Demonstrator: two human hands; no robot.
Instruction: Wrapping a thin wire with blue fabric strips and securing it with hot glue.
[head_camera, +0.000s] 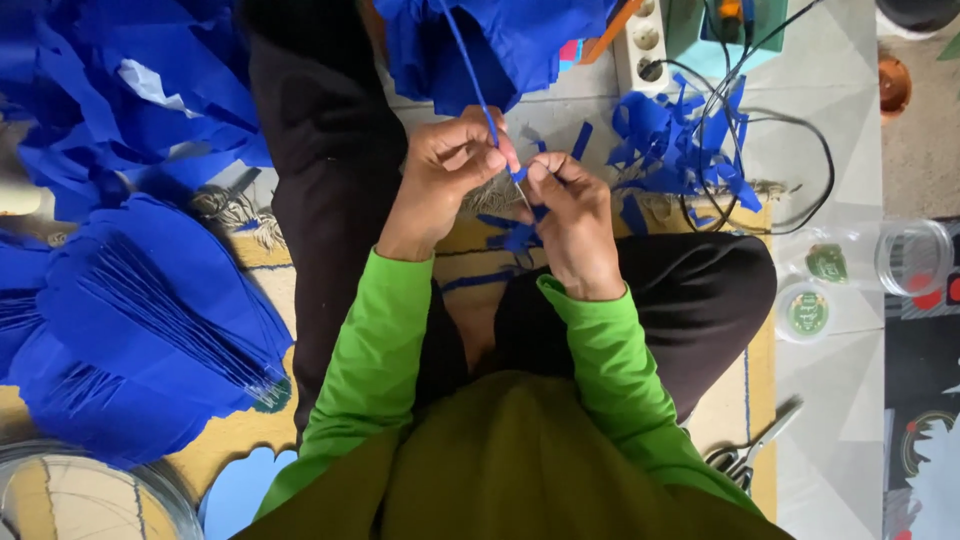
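We sit on a pale tiled floor with a yellow fringed mat under our hands. Left of the left hand lies a stack of blue cut paper sheets. Beyond the right hand, blue paper scraps lie tangled with a black cable. A white power strip sits farther out. Well right of the right hand stand clear plastic cups, and scissors lie nearer us.
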